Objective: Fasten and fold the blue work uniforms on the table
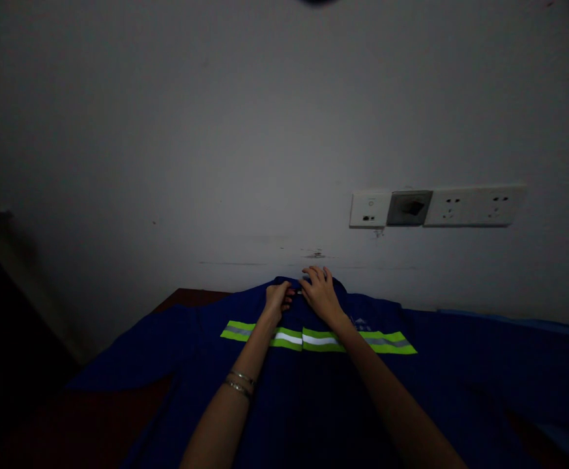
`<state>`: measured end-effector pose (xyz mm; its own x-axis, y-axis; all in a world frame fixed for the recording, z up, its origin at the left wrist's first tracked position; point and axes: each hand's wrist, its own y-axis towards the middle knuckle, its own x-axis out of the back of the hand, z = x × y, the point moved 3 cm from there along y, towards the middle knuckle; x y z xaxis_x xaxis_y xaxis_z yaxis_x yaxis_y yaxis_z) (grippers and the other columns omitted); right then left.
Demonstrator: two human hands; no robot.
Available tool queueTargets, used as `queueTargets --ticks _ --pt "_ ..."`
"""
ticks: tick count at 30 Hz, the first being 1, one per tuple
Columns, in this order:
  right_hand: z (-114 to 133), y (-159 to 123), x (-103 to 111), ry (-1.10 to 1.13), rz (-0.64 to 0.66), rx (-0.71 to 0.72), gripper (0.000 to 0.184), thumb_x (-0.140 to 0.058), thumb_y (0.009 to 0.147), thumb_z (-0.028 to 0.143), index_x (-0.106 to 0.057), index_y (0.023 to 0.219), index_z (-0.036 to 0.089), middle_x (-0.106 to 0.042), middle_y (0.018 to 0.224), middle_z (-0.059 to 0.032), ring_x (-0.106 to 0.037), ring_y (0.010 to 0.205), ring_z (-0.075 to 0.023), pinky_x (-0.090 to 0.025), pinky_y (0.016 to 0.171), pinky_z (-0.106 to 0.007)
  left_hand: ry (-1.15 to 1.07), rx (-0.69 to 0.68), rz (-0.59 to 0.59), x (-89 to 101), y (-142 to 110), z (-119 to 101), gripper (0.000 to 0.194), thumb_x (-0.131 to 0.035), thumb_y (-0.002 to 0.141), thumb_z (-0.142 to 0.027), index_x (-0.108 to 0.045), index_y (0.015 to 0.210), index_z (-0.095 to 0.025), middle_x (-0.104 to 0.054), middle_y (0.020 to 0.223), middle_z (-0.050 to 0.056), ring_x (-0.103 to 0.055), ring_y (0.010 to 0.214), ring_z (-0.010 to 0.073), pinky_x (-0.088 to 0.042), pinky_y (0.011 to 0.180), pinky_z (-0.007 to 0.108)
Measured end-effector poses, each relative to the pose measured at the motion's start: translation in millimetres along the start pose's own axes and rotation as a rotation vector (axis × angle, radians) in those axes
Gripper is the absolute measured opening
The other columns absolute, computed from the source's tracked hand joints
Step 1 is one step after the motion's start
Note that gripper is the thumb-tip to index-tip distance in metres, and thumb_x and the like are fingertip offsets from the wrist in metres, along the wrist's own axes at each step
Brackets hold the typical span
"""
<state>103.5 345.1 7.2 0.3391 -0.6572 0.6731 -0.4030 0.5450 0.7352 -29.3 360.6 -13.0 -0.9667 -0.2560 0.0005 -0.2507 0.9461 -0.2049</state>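
A dark blue work jacket (235, 404) lies spread out with its front up and its collar (337, 286) towards the wall. Yellow-green reflective strips (382, 342) with silver middles cross its chest. At the left side of the collar, my left hand (277, 301) is closed, pinching the cloth near the neck opening. Opposite it, my right hand (320, 293) rests over the right collar side with its fingers spread and slightly bent. Between the hands a small pale spot shows at the neck. My left forearm wears metal bracelets (239, 383).
Under the jacket is a dark red table (191, 298), its back edge against the white wall (245, 143). Switches and sockets (474, 206) are set in the wall at right. A lighter blue cloth (523, 321) lies behind the right sleeve. The left side is very dark.
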Motion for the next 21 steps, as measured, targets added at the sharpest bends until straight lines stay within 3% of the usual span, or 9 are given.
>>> queueTargets --ticks 6,12,16,21 --pt "-3.9 1.8 4.1 -0.036 -0.007 -0.017 0.018 -0.051 0.081 0.016 -0.065 0.091 0.018 -0.053 0.120 -0.0126 -0.036 0.121 -0.0305 -0.018 0.101 -0.059 0.394 -0.058 0.170 23.5 -3.4 -32.0 0.032 -0.056 0.073 -0.039 -0.065 0.059 -0.012 -0.063 0.053 0.006 -0.047 0.039 0.0097 -0.030 0.041 0.020" --pt "-11.0 13.6 5.8 0.002 -0.029 -0.026 0.017 -0.052 0.079 0.014 -0.067 0.087 0.018 -0.053 0.120 -0.0133 -0.033 0.124 -0.0307 -0.017 0.102 -0.060 0.745 -0.388 0.070 53.5 -10.6 -68.2 0.028 -0.063 0.068 -0.033 -0.061 0.049 -0.013 -0.057 0.044 0.002 -0.045 0.038 0.0092 -0.029 0.043 0.021" --pt "-14.5 27.6 4.4 0.047 -0.014 0.002 0.018 -0.052 0.079 0.013 -0.068 0.084 0.018 -0.055 0.118 -0.0134 -0.034 0.125 -0.0303 -0.020 0.102 -0.058 0.876 -0.450 0.102 58.3 -4.6 -59.7 0.022 -0.070 0.059 -0.026 -0.060 0.045 -0.013 -0.051 0.039 -0.001 -0.044 0.041 0.0092 -0.027 0.044 0.021" --pt "-24.4 31.7 -1.2 0.142 -0.046 0.020 0.022 -0.049 0.078 0.010 -0.068 0.085 0.018 -0.057 0.111 -0.0116 -0.037 0.122 -0.0265 -0.029 0.101 -0.050 0.831 -0.417 0.238 60.2 9.2 -39.1 0.015 -0.070 0.057 -0.024 -0.062 0.048 -0.014 -0.051 0.040 -0.003 -0.042 0.042 0.0082 -0.027 0.045 0.020"
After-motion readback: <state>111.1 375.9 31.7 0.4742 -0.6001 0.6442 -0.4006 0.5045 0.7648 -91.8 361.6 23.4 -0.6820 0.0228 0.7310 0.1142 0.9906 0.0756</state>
